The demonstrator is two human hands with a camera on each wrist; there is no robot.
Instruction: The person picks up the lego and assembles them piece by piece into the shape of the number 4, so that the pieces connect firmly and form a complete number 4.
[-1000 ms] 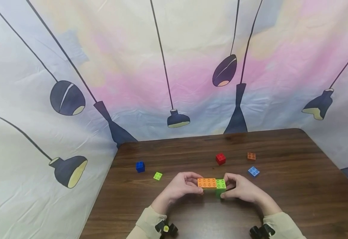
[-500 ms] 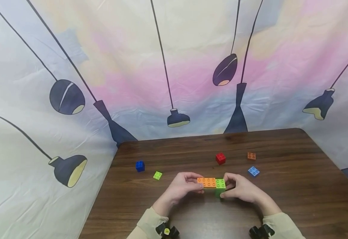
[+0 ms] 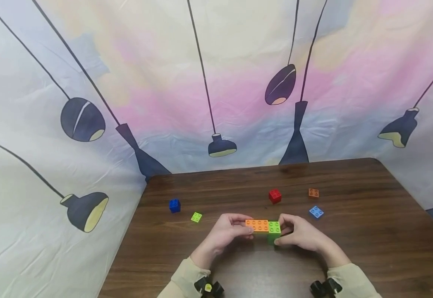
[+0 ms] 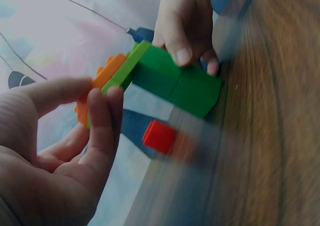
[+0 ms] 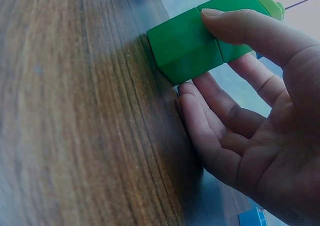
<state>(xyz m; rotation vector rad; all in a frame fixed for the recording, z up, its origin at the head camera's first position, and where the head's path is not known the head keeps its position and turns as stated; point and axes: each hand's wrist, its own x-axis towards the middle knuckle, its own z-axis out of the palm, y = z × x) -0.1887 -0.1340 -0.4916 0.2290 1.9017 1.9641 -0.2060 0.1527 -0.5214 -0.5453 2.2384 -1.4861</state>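
Note:
Two green toy bricks point(image 5: 185, 46) are stacked upright on the table near its middle. Across their top lies a lime plate point(image 4: 131, 65), which sticks out to the left, and an orange brick point(image 3: 258, 225) with two rows of studs sits on that overhang. My left hand point(image 3: 225, 232) pinches the free end of the orange brick and lime plate, thumb on the near side in the head view. My right hand point(image 3: 302, 234) grips the green bricks from the right; its thumb presses their side near the seam, and the lower fingers rest close to the tabletop.
Behind the hands on the brown wooden table point(image 3: 369, 231) lie a red brick point(image 3: 275, 196), a brown-orange plate point(image 3: 314, 193) and a light blue plate point(image 3: 316, 212). A dark blue brick point(image 3: 174, 205) and a small lime plate point(image 3: 196, 217) are at left. A printed cloth hangs behind.
My left thumb has moved up from below the orange brick onto its near edge. The right hand and the stack keep their place; the head view has tilted slightly.

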